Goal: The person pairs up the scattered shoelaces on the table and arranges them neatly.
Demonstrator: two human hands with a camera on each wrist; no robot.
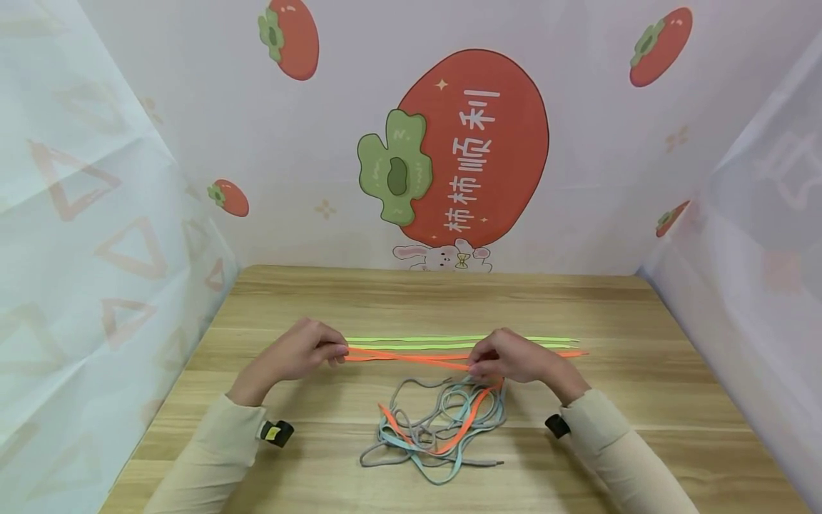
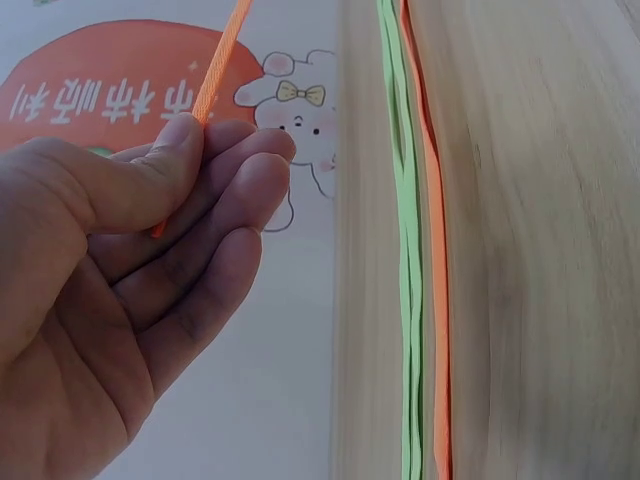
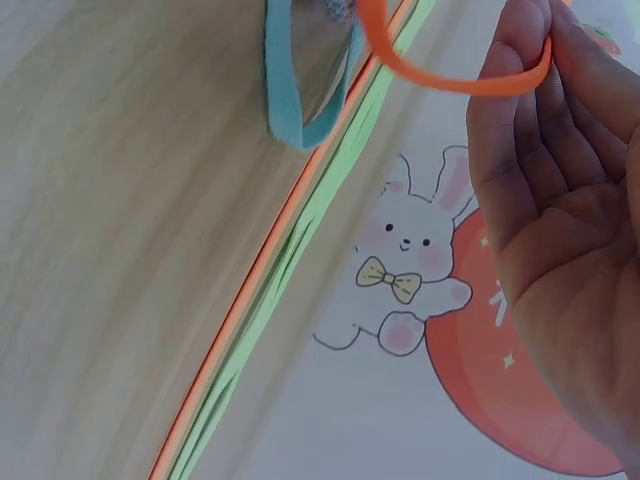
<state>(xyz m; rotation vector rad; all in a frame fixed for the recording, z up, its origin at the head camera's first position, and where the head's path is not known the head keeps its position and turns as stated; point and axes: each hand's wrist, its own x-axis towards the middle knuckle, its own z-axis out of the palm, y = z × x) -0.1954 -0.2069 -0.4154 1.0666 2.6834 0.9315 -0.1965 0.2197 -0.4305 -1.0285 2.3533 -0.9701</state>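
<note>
Woven orange lace (image 1: pixel 439 363) drawn straight between left hand (image 1: pixel 315 348) and right hand (image 1: pixel 510 357), above a wood-grained table (image 1: pixel 578 300).
Head view: its slack length trails over tangled grey lace (image 1: pixel 491 463) and flat pale-blue lace (image 1: pixel 439 484); beyond, lime laces (image 1: pixel 417 347) and a second orange lace (image 1: pixel 571 353) lie straight. Left wrist view: thumb and forefinger pinch near its tip, other fingers loosely bent. Right wrist view: thumb and fingertip pinch a curving stretch, palm showing.
</note>
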